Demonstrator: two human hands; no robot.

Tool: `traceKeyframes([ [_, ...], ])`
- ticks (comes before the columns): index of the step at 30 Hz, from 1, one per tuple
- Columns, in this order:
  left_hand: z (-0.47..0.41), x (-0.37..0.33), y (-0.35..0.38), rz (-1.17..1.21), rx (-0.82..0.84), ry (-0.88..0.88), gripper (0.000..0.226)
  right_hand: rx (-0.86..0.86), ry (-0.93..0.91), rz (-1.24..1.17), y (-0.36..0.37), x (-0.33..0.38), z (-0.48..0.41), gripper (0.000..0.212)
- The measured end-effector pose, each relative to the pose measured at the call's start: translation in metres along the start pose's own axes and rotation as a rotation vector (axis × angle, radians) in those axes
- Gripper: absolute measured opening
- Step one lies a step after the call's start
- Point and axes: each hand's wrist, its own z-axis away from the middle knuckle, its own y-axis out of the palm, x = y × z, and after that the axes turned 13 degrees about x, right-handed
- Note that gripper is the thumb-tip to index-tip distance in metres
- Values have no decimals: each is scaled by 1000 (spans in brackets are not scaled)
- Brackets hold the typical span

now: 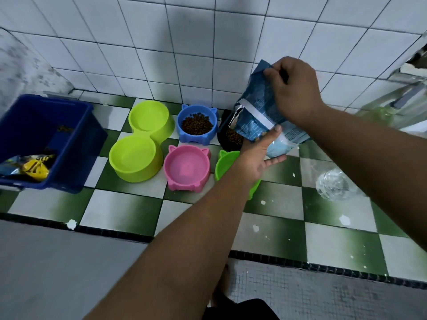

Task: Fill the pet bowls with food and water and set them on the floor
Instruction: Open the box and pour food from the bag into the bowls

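Note:
A blue pet-food bag (255, 116) is tipped with its torn mouth over a black bowl (227, 139) that holds kibble. My right hand (293, 88) grips the bag's upper end. My left hand (258, 153) holds the bag from below, thumb on its front. The blue cat-ear bowl (197, 125) holds kibble. Water sits in the pink cat-ear bowl (187, 167). The lime double bowl (143, 139) looks wet or holds water. My left arm partly hides a green cat-ear bowl (225, 163).
A dark blue plastic crate (46, 139) with snack packets stands at the left. A clear water bottle (332, 184) lies on the green-and-white checkered floor at the right. White tiled wall behind the bowls; a black-edged step runs along the front.

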Motion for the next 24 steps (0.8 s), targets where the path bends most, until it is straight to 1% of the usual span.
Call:
traceKeyframes([
  [2, 13, 7, -12, 37, 3, 21, 43, 60, -46, 30, 15, 16, 0, 30],
  [3, 19, 9, -19, 55, 4, 37, 36, 87, -79, 53, 22, 24, -1, 29],
  [7, 45, 9, -41, 156, -21, 86, 27, 196, -196, 132, 56, 53, -3, 27],
  [9, 52, 9, -52, 205, -19, 99, 26, 246, -217, 144, 71, 63, -3, 25],
  [10, 55, 9, -56, 231, -18, 100, 29, 267, -218, 147, 78, 67, -3, 25],
  [13, 59, 9, -65, 290, -27, 108, 49, 316, -214, 158, 91, 76, -7, 25],
  [15, 60, 9, -70, 314, -47, 115, 53, 336, -212, 170, 97, 79, -10, 27],
  [17, 61, 10, -74, 327, -66, 117, 52, 355, -214, 176, 103, 80, -11, 28],
  [22, 66, 17, -78, 361, -51, 118, 33, 440, -227, 221, 122, 82, -11, 28],
  [24, 67, 21, -81, 388, -43, 127, 30, 469, -243, 245, 129, 84, -11, 26],
])
